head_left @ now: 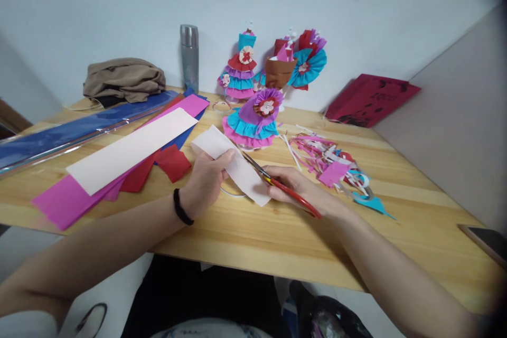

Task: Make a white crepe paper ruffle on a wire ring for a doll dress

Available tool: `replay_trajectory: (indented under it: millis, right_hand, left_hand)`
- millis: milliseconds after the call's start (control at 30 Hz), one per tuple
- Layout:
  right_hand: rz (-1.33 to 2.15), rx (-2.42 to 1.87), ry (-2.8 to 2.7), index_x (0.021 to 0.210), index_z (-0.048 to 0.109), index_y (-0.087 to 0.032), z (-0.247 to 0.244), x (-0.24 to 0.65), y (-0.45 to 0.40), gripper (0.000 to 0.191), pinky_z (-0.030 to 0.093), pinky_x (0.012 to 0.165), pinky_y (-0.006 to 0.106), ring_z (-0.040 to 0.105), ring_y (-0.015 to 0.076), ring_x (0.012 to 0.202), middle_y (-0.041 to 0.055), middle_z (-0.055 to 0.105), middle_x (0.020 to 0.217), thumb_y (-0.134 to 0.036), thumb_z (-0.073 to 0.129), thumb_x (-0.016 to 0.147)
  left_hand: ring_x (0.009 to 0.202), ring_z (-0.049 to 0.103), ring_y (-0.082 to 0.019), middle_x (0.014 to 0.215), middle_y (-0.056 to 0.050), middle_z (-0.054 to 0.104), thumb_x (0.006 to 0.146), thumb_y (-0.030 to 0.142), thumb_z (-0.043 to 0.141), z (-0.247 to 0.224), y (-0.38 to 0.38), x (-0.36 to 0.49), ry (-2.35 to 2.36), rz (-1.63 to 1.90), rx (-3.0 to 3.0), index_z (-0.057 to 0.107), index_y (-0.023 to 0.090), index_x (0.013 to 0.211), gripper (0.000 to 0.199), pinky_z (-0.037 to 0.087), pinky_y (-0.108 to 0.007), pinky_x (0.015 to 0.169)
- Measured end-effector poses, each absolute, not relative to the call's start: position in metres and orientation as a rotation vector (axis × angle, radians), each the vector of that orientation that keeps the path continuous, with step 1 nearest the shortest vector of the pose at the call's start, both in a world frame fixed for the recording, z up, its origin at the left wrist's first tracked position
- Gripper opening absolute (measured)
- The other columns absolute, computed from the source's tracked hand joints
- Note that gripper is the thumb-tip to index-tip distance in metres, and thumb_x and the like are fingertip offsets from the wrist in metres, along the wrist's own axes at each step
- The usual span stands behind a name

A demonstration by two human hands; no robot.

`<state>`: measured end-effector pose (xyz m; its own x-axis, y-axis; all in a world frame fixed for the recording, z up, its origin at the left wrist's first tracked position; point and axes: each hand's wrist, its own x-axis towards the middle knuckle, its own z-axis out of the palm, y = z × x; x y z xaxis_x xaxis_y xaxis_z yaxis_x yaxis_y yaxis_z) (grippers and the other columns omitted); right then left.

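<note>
In the middle of the view, my left hand (208, 179) pinches a strip of white crepe paper (246, 174) between thumb and fingers. My right hand (291, 182) grips red-handled scissors (283, 186), whose blades lie along the strip's right edge. Whether the blades are cutting into it, I cannot tell. Just beyond the strip stands a small paper dress (253, 121) with a purple top, blue and pink ruffles and a flower. Part of a thin white ring or cord (233, 194) shows under the strip.
Folded white paper (132, 150) lies on pink, red and blue sheets at left. Paper scraps (320, 156) are heaped at right. Behind stand a flask (190, 58), another paper dress (242, 71) and a brown paper piece (280, 71). A pink bag (372, 99) leans on the wall.
</note>
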<state>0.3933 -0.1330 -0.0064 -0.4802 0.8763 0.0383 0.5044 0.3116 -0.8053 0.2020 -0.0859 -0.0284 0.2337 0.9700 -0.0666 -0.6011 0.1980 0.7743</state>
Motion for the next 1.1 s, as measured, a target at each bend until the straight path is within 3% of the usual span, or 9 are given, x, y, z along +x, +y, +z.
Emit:
replay_trajectory:
  millis: [200, 533, 833, 1100]
  right_hand:
    - [1.177, -1.199, -2.036, 0.087, 0.058, -0.016, -0.007, 0.391, -0.133, 0.045, 0.037, 0.06, 0.028, 0.045, 0.015, 0.069, 0.0025, 0.051, 0.079, -0.061, 0.058, 0.081]
    - [0.926, -1.325, -2.044, 0.082, 0.059, -0.017, -0.013, 0.384, -0.131, 0.038, 0.038, 0.059, 0.028, 0.046, 0.0153, 0.067, 0.0022, 0.053, 0.075, -0.054, 0.06, 0.081]
    - [0.775, -1.423, -2.079, 0.102, 0.067, -0.015, -0.015, 0.38, -0.13, 0.04, 0.044, 0.068, 0.031, 0.06, 0.0201, 0.075, 0.0068, 0.067, 0.086, -0.049, 0.06, 0.082]
    - [0.777, -1.458, -2.054, 0.094, 0.068, -0.016, -0.018, 0.381, -0.128, 0.041, 0.046, 0.067, 0.03, 0.062, 0.0209, 0.075, 0.0067, 0.069, 0.086, -0.054, 0.062, 0.08]
  left_hand:
    - [0.075, 0.065, -0.015, 0.089, -0.003, 0.07, 0.067, 0.016, 0.076, -0.029, -0.085, 0.203, 0.66, 1.242, 0.692, 0.062, 0.015, 0.09, 0.027, 0.055, -0.031, 0.078]
    - [0.08, 0.069, -0.02, 0.089, -0.007, 0.071, 0.066, 0.022, 0.076, -0.032, -0.086, 0.204, 0.683, 1.204, 0.75, 0.062, 0.013, 0.089, 0.028, 0.056, -0.035, 0.078]
    - [0.082, 0.069, -0.022, 0.089, -0.007, 0.071, 0.066, 0.018, 0.076, -0.032, -0.086, 0.205, 0.644, 1.198, 0.73, 0.062, 0.013, 0.094, 0.031, 0.054, -0.037, 0.082]
    - [0.083, 0.069, -0.021, 0.088, -0.006, 0.072, 0.066, 0.018, 0.075, -0.033, -0.086, 0.206, 0.637, 1.198, 0.726, 0.061, 0.013, 0.091, 0.03, 0.055, -0.037, 0.083]
